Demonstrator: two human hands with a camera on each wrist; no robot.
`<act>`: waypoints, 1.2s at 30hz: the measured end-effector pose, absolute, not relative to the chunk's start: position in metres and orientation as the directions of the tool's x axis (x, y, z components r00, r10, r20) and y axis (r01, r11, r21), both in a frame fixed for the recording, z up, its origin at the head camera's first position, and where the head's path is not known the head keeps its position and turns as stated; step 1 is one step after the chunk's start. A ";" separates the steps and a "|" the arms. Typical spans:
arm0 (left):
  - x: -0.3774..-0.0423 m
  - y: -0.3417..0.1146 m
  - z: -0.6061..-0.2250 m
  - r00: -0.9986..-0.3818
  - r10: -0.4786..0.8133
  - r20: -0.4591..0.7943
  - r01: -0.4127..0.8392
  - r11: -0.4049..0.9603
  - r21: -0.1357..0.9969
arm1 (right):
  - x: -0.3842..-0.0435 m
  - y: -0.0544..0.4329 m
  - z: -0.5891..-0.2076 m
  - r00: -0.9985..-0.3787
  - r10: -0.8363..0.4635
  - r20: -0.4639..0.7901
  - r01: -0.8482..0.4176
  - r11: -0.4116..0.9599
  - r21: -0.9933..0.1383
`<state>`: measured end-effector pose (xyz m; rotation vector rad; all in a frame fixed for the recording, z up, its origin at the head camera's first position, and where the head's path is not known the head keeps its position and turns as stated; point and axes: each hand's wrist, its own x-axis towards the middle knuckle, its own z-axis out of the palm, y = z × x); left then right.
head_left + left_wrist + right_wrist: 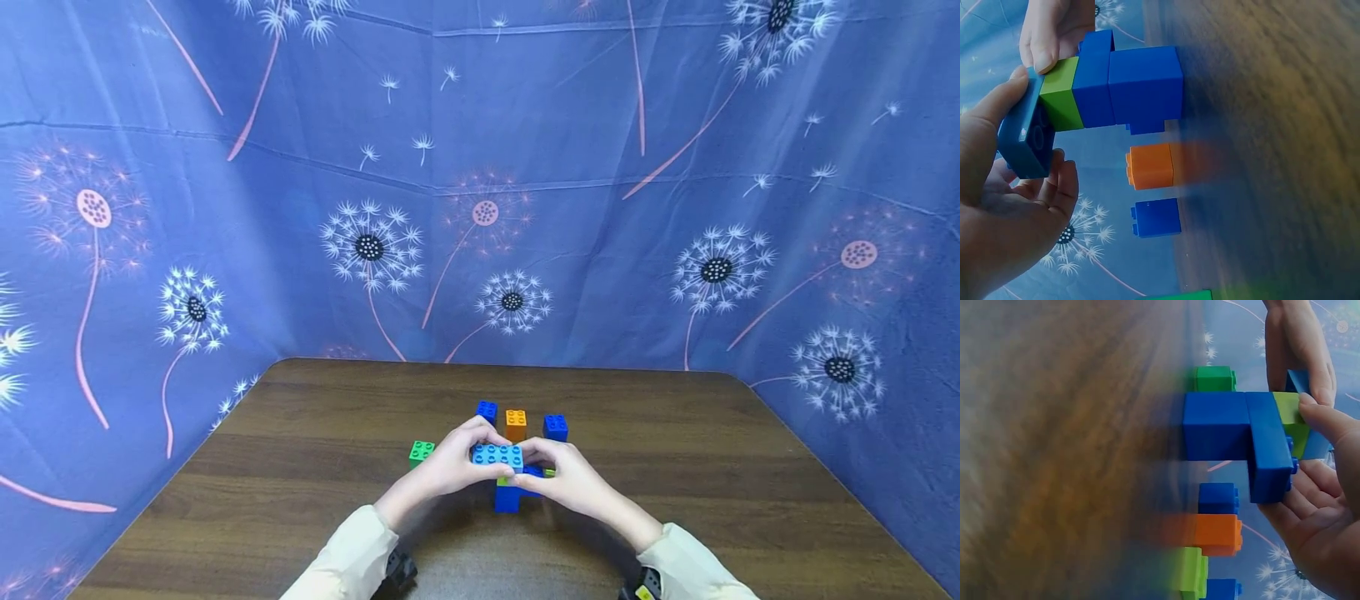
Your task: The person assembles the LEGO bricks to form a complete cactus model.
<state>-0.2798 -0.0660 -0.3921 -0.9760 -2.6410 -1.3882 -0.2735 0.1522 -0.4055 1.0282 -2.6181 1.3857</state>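
Note:
My left hand (453,462) pinches a light blue brick (1025,134) by its long sides, thumb near and fingers beyond. This brick sits at the top of a small stack and overhangs to the left. Below it come a lime green brick (1063,94), a longer dark blue brick (1270,447) jutting right, and a dark blue brick (1216,428) at the bottom. From the other side my right hand (566,477) grips the stack's upper part, its thumb on the lime green brick. Its fingertips are partly hidden behind the bricks.
Behind the stack stand a blue brick (487,409), an orange brick (516,425) and another blue brick (556,428). A green brick (422,451) is left of the left hand. A lime green brick (1191,572) stands on the right. All rest on the brown wooden table (712,467).

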 end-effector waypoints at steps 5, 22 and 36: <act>-0.279 -0.066 -0.391 -0.808 0.520 0.276 0.525 0.423 0.739 | -0.274 0.153 -0.407 -0.792 -0.530 0.303 -0.530 0.350 -0.773; -0.279 -0.067 -0.393 -0.832 0.495 0.252 0.494 0.451 0.743 | -0.273 0.151 -0.400 -0.808 -0.534 0.248 -0.500 0.399 -0.769; -0.280 -0.083 -0.390 -0.794 0.543 0.274 0.540 0.422 0.728 | -0.268 0.151 -0.396 -0.822 -0.526 0.217 -0.467 0.404 -0.787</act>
